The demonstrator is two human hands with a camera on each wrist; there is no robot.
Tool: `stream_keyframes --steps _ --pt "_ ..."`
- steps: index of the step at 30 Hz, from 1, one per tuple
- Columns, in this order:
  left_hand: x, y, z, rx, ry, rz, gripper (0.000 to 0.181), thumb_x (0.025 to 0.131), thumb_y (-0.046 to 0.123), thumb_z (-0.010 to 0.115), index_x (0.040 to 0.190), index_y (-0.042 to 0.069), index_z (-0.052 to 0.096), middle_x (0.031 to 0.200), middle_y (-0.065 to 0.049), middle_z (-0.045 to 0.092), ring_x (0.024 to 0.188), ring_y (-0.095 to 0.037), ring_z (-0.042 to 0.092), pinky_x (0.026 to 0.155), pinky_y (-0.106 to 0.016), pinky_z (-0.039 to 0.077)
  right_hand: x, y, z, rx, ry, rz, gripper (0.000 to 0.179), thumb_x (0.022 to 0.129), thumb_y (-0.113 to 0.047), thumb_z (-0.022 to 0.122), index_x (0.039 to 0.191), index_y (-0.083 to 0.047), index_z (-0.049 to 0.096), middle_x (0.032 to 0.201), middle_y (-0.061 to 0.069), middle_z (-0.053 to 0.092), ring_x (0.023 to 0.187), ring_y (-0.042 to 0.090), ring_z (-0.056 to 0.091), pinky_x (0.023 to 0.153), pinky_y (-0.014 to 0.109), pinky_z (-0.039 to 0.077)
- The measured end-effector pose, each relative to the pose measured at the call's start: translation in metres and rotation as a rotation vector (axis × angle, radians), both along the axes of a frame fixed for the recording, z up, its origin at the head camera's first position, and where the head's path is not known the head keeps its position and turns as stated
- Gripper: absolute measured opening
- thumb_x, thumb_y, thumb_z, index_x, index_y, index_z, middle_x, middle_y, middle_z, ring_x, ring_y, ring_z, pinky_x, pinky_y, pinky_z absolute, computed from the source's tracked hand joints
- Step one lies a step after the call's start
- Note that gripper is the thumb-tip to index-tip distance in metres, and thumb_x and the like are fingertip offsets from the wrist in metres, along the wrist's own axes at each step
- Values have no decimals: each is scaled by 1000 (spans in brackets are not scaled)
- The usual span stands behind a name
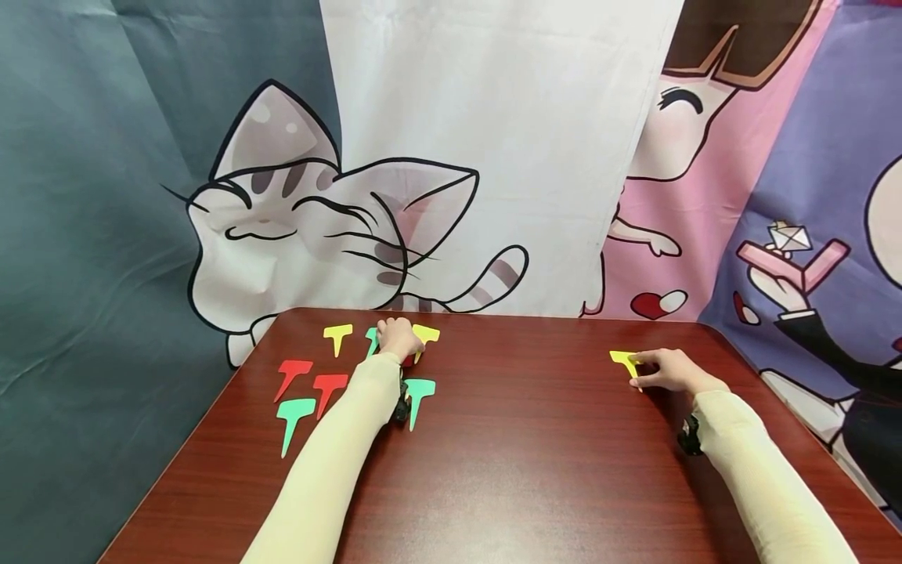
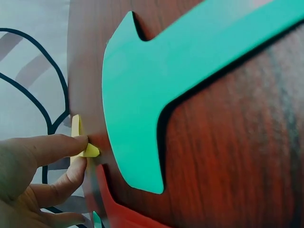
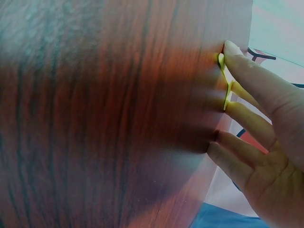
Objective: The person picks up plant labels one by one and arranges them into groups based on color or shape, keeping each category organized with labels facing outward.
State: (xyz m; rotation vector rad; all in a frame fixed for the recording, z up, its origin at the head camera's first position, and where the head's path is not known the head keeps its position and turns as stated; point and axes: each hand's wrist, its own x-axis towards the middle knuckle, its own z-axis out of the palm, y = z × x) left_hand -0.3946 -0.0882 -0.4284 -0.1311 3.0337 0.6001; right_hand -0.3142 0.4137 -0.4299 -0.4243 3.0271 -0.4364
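At the table's far left, my left hand (image 1: pixel 398 338) pinches a yellow T-shaped plant label (image 1: pixel 427 334) between thumb and finger; the left wrist view shows that label (image 2: pixel 90 151) at the fingertips. A red label (image 1: pixel 409 360) lies partly hidden beneath this hand, with a teal label (image 1: pixel 371 334) just left of it. Nearer my body lies another teal label (image 1: pixel 420 388), large in the left wrist view. On the far right, my right hand (image 1: pixel 672 370) holds a second yellow label (image 1: pixel 621 357) close over the tabletop, its thumb and fingers at the label's edges (image 3: pixel 226 99).
More T-shaped labels lie spread at the left: a yellow one (image 1: pixel 338 331), two red ones (image 1: pixel 296 366) and a teal one (image 1: pixel 296 408). The brown wooden table (image 1: pixel 521 439) ends against a cartoon-printed cloth (image 1: pixel 550 157) behind it.
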Motion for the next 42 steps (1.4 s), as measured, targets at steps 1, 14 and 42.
stream_keyframes --steps 1,14,42 --pt "0 0 0 -6 0 -2 33 80 28 73 97 3 60 113 -20 52 111 -38 37 99 -48 35 0 0 0 0 -3 -2 68 76 -40 76 123 5 59 109 29 63 89 33 57 85 56 48" --pt "-3 1 1 2 -4 19 42 78 30 74 104 0 62 120 -22 51 112 -37 39 103 -48 33 -2 -2 -1 4 48 21 64 74 -39 78 120 4 62 107 26 66 93 36 60 84 55 48" --pt "0 7 3 19 59 -101 29 77 27 77 88 2 67 144 -20 40 138 -40 23 116 -47 19 -2 2 -3 7 24 -10 66 74 -40 78 121 3 61 108 27 65 94 36 59 85 55 48"
